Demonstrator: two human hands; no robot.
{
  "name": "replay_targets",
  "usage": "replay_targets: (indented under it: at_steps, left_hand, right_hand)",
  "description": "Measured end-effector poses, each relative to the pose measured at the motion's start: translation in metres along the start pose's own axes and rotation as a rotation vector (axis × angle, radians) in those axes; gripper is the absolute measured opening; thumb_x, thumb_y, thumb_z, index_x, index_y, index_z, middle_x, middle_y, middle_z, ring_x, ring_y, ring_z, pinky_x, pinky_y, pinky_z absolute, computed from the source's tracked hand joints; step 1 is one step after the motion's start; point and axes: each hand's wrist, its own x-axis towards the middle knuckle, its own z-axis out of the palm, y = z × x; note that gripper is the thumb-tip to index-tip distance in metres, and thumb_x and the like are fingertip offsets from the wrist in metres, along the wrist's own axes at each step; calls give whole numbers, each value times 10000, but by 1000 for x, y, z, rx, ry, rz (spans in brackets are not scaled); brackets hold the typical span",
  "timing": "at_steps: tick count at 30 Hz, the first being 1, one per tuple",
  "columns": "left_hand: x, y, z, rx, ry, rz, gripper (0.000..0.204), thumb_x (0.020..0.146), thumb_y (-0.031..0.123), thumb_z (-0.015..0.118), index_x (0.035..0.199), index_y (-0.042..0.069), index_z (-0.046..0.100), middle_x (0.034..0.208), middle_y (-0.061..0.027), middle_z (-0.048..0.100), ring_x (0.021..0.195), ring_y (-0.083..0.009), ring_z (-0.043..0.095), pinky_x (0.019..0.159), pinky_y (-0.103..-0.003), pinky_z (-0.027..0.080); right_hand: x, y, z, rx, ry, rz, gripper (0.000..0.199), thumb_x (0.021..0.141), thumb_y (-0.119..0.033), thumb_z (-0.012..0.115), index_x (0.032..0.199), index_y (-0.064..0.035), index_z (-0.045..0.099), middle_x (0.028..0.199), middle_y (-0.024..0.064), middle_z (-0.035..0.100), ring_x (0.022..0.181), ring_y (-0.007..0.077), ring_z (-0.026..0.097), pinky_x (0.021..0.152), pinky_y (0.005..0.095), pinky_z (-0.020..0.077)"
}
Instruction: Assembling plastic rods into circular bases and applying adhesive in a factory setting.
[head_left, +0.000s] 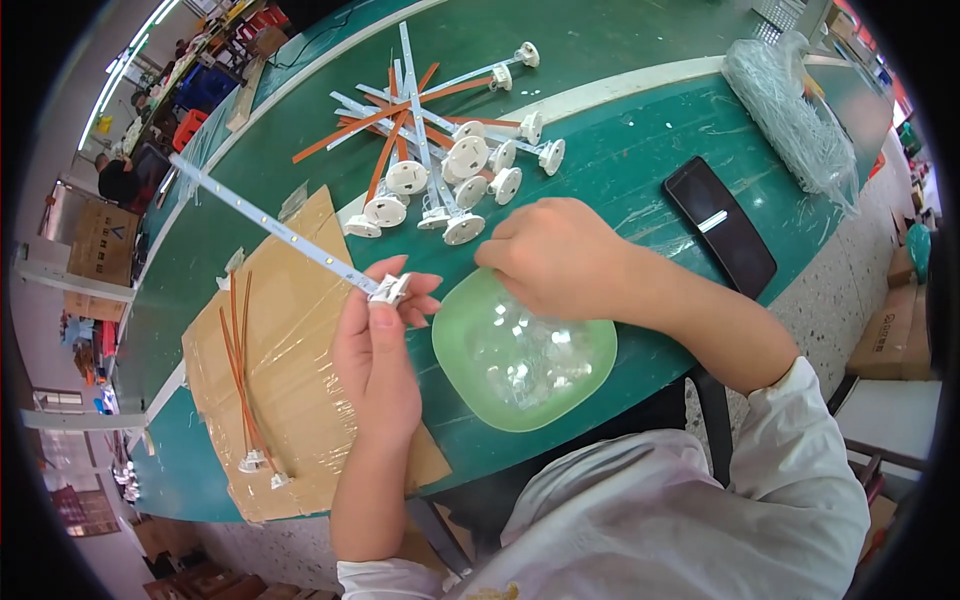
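My left hand [375, 355] grips a thin LED light strip [290, 236] by its white end fitting [389, 289], between thumb and fingers. The strip slants up to the far left, over the cardboard. Above the far side of a green bowl [603, 370] is my right hand [565, 262], its fingers curled together in a pinch; whatever they hold is hidden. Small clear, shiny pieces [520, 360] lie in the bowl. Beyond both hands, more LED strips [415, 110], some showing orange backs, lie crossed in a heap, with round white end pieces [466, 157] toward me.
A taped cardboard sheet [300, 400] covers the table's left side, bearing a few orange-backed strips [240, 365] with white ends. At right lie a dark phone [720, 225] and a bundle of clear plastic [790, 115]. A person [117, 178] sits in the far left background.
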Motion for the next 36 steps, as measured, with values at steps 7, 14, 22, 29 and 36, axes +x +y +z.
replay_targets:
  at_steps: [7,14,22,29,36]
  left_hand:
    - [2,-13,0,92,80,-75,360,1025,254,495,1261,-13,546,1075,-106,669,930,-121,571,816,-253,443]
    - [2,-10,5,62,68,-96,345,1023,252,500,1242,-9,557,1072,-105,669,934,-122,566,822,-256,442]
    - [-1,-9,1,62,7,-54,421,1042,321,437,1294,-8,507,1120,-158,629,982,-180,573,841,-308,449]
    - [-6,-6,1,-492,-92,-46,501,964,344,614,1309,-6,516,1258,-158,575,1107,-247,563,868,-395,478]
    - [-6,-11,-6,-488,-196,-60,548,956,336,628,1403,70,452,1326,-72,566,1222,-226,524,1010,-409,435]
  right_hand:
    - [-4,-10,0,146,203,-257,232,664,-53,661,893,-50,693,903,64,659,882,247,608,743,366,542]
    - [-13,-14,-4,120,-81,-289,221,695,-60,659,911,-37,699,856,98,641,892,289,643,768,392,557]
    - [-9,-21,-17,230,-208,-204,174,764,-79,648,929,-73,702,886,101,665,895,293,657,788,404,538]
    - [-10,-21,-2,630,330,-305,102,791,-69,733,891,-69,710,807,74,692,723,254,678,648,352,543]
    - [-7,-33,-9,1306,264,81,131,864,-23,723,991,11,728,963,112,733,881,130,703,757,258,580]
